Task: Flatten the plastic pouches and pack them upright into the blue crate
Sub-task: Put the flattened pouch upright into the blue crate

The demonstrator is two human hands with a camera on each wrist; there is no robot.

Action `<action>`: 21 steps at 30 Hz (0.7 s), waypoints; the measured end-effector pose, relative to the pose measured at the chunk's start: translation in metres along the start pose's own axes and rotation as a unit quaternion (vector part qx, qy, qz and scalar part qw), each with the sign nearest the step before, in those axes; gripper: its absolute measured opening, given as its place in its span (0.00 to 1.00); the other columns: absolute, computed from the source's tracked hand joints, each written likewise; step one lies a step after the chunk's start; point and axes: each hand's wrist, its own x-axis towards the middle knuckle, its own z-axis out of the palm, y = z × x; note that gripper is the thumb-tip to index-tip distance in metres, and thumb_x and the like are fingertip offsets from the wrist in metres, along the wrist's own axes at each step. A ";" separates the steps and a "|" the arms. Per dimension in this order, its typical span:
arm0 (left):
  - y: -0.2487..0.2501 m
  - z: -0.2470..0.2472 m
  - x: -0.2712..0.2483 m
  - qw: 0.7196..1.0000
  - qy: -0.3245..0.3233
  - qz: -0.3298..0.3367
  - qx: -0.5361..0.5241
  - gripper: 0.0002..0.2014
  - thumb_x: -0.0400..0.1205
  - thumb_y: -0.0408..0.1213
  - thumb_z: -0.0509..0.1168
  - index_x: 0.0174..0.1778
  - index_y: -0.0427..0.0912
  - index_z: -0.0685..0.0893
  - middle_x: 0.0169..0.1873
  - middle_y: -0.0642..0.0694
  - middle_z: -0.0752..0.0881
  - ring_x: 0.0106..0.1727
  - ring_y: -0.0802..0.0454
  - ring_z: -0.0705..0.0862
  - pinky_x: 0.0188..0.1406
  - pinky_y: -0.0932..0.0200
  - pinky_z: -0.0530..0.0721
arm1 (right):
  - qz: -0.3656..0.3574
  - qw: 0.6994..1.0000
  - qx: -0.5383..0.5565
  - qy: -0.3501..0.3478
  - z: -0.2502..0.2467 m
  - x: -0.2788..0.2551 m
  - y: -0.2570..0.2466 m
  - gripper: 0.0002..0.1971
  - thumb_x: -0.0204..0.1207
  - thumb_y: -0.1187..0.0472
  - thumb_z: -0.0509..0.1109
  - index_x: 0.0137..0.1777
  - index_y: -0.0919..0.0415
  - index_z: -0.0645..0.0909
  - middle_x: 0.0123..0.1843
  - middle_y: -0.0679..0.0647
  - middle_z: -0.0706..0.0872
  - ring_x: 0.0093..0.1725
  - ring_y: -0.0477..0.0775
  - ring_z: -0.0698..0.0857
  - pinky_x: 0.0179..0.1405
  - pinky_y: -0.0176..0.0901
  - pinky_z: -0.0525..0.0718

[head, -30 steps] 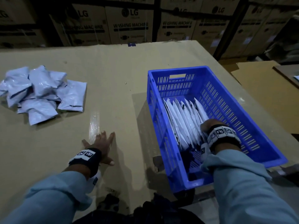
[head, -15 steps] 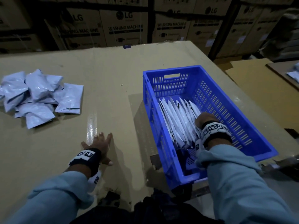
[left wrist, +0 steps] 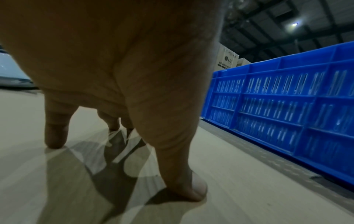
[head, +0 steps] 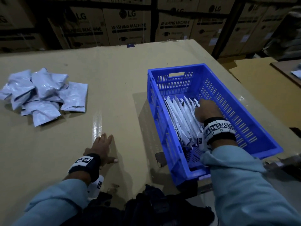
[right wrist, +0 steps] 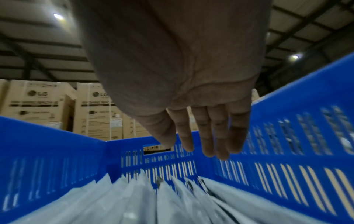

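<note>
1. Cardboard-topped counter [head: 114, 98] before stacked washing-machine cartons.
2. Right hand [head: 207, 110], fingers [right wrist: 208, 136] straight and empty, over upright pouches [head: 180, 118] in blue crate [head: 164, 128], right of frame.
3. Left hand [head: 101, 148] splayed flat, holding nothing.
4. Likely between pouches; next, reach for loose pile [head: 42, 93], upper left.

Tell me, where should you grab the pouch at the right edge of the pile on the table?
Probably pinch the pouch by its free right edge, coming from the right. It lies nearly flat, that side is bare, and other pouches overlap its left side.
</note>
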 end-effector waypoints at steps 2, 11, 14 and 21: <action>-0.002 -0.006 0.000 1.000 0.013 0.002 -0.015 0.56 0.71 0.67 0.74 0.89 0.56 0.49 0.89 0.44 0.47 0.88 0.41 0.55 0.79 0.30 0.69 | -0.046 0.997 0.010 0.057 -0.011 -0.009 -0.016 0.17 0.85 0.56 0.63 0.67 0.64 0.81 0.65 0.66 0.85 0.62 0.71 0.85 0.59 0.62 0.87; -0.045 -0.028 -0.025 0.989 0.048 -0.055 -0.126 0.27 0.81 0.62 0.65 0.71 0.52 0.80 0.73 0.43 0.80 0.68 0.40 0.82 0.69 0.44 0.79 | -0.199 0.966 -0.048 0.157 -0.064 -0.070 -0.131 0.11 0.84 0.58 0.63 0.59 0.61 0.84 0.57 0.61 0.87 0.56 0.69 0.86 0.51 0.55 0.82; -0.067 -0.040 -0.044 0.980 0.059 -0.067 -0.176 0.34 0.85 0.59 0.67 0.85 0.49 0.69 0.80 0.43 0.76 0.75 0.41 0.78 0.75 0.48 0.75 | -0.224 0.955 -0.080 0.176 -0.072 -0.093 -0.175 0.12 0.86 0.56 0.63 0.61 0.61 0.83 0.59 0.62 0.86 0.58 0.68 0.85 0.53 0.56 0.80; -0.150 -0.099 -0.077 0.969 0.124 -0.042 -0.211 0.35 0.83 0.61 0.67 0.85 0.50 0.71 0.80 0.45 0.76 0.77 0.43 0.78 0.73 0.49 0.76 | -0.252 0.961 -0.040 0.109 -0.044 -0.161 -0.275 0.15 0.87 0.52 0.61 0.64 0.57 0.84 0.61 0.60 0.85 0.62 0.67 0.84 0.57 0.55 0.80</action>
